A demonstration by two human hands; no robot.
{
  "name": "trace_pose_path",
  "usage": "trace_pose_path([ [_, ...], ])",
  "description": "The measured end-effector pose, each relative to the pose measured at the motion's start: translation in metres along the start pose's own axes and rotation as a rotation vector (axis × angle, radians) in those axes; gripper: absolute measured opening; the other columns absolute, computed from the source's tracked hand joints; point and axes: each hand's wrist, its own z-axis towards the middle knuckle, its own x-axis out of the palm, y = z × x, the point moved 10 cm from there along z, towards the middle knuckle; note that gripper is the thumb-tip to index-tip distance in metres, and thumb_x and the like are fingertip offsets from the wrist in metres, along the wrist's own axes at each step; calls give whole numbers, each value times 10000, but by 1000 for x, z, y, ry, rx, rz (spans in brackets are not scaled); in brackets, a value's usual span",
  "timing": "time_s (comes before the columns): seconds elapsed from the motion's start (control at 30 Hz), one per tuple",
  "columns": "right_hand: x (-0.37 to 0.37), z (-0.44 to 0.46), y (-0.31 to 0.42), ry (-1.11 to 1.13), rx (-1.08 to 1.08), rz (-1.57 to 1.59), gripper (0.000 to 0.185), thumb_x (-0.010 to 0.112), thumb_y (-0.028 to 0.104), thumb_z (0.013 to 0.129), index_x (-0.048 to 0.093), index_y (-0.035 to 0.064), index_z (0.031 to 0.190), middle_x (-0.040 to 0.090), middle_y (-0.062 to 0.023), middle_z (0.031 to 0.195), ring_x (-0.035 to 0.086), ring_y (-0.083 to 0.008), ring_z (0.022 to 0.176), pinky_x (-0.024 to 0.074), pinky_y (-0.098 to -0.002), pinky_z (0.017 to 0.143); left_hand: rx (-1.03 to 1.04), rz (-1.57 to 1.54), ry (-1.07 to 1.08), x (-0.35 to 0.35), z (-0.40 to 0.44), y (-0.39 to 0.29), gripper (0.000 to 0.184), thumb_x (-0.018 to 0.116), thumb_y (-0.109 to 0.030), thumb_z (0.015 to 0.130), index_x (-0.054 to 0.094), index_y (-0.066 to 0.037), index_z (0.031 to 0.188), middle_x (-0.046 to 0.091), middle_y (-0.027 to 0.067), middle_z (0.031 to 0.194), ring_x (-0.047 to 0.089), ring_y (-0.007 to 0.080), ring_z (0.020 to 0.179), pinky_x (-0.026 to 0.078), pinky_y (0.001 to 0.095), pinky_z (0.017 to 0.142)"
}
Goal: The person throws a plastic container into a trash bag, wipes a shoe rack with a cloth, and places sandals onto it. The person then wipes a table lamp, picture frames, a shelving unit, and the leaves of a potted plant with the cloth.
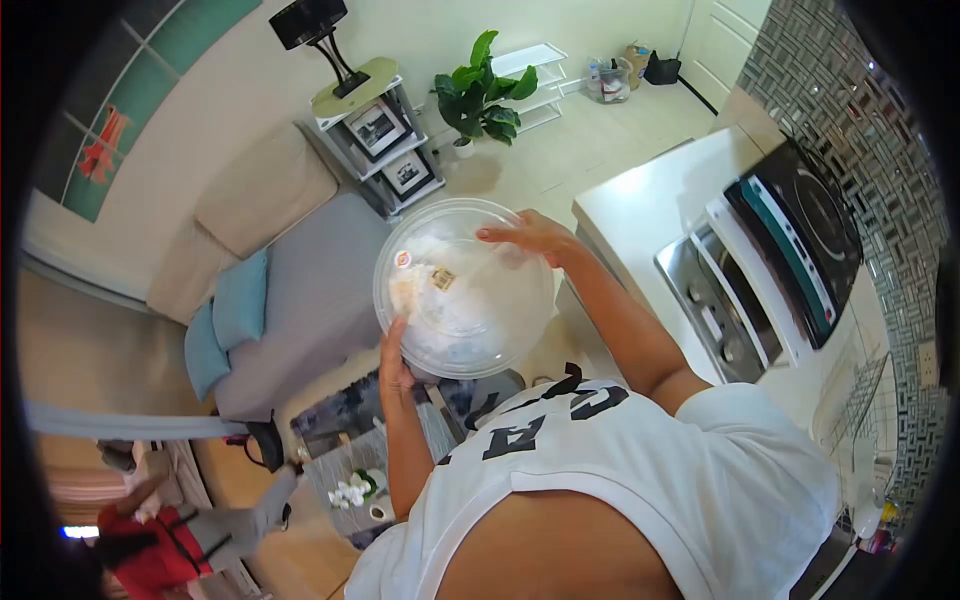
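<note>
A large round clear plastic container (pixel 480 310) with a translucent lid is held up in front of my chest. Whitish contents show through it, and a small round red-and-white sticker (pixel 403 259) and a gold square label (pixel 443 279) are on it. My left hand (pixel 396 362) grips its lower left rim, with the thumb on the near face. On the upper right side, my right hand (pixel 535 238) holds the rim with fingers over the face. The fingers behind the container are partly hidden.
A grey sofa (pixel 290 270) with blue cushions (pixel 240 300) lies left. Ahead are a shelf (pixel 412 150) with a lamp (pixel 315 30) and a potted plant (pixel 480 95). At right, a white counter (pixel 650 190) has a sink (pixel 700 300). Another person (pixel 170 550) is lower left.
</note>
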Motion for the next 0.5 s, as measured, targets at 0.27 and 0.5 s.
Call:
trace_pose_path([
  [0.27,-82,237,36,36,37,-221,527,701,407,735,598,3,1057,619,-88,932,589,-149,762,496,-308,688,-50,-22,107,31,229,-71,533,648,-166,707,479,50,1164,586,168,1058,601,258,904,498,358,798],
  [0.5,-180,348,127,64,-33,-315,617,607,481,794,512,25,1198,593,-67,1067,537,-142,955,457,-301,806,-98,401,504,168,424,-142,488,699,-159,650,557,52,1066,622,134,945,614,199,812,489,299,721],
])
